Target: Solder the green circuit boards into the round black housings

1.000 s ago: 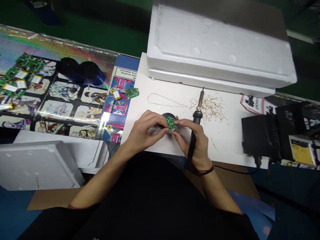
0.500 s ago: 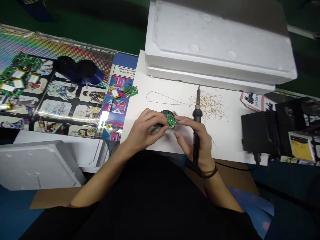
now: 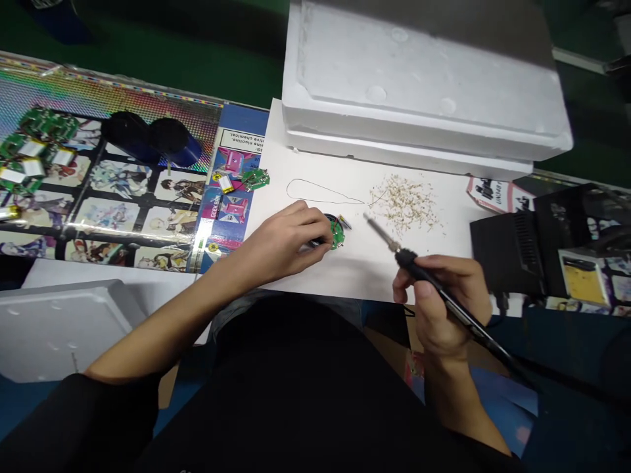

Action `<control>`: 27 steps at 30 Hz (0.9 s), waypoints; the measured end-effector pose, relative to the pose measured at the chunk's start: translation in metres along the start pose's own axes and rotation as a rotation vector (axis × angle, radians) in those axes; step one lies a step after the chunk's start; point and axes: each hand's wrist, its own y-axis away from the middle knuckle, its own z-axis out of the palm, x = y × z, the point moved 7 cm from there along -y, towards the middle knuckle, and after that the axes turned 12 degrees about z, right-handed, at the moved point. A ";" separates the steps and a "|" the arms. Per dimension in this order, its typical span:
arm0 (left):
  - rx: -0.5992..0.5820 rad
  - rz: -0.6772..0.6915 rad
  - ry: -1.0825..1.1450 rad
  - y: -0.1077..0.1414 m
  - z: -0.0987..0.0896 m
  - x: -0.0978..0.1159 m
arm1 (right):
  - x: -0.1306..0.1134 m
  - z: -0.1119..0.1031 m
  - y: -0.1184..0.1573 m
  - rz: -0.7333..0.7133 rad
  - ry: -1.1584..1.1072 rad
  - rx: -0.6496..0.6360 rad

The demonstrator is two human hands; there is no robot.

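Soldering iron (image 3: 434,279) up in the R hand (image 3: 438,295), fingers clenched round the black grip, metal tip angled toward the back left over the white tabletop (image 3: 355,279), just right of the board. L hand (image 3: 288,233) grasping the green PCB in its round black housing (image 3: 336,234), fingers on the housing's left side, unit sitting left of centre, near the tabletop's front edge. Thin wire loop (image 3: 325,194) lying just behind it, pale flecks (image 3: 407,205) scattered to the right of the wire, white foam box (image 3: 419,85) along the back edge. Over the left edge, on the printed mat (image 3: 148,177): loose green PCB (image 3: 256,179) w/ small yellow battery (image 3: 225,184) beside it, more boards (image 3: 37,151) at the far-left end. Black power unit (image 3: 513,253) by the right edge, approx level w/ the R hand.
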 end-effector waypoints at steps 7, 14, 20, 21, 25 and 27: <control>-0.023 0.075 0.054 -0.004 -0.002 -0.006 | -0.001 -0.001 0.018 0.012 0.187 -0.001; -0.037 0.109 0.024 -0.006 -0.004 -0.005 | 0.004 0.004 0.017 0.057 0.311 -0.054; -0.055 0.112 -0.005 -0.008 -0.003 -0.003 | 0.006 0.008 0.017 0.077 0.320 -0.017; -0.062 0.109 -0.010 -0.008 -0.003 -0.003 | 0.006 0.008 0.016 0.092 0.307 -0.012; -0.101 0.098 -0.019 -0.008 -0.002 -0.005 | 0.005 0.007 0.015 0.139 0.294 0.019; -0.110 0.095 -0.019 -0.008 -0.002 -0.005 | 0.004 0.006 0.014 0.132 0.327 0.031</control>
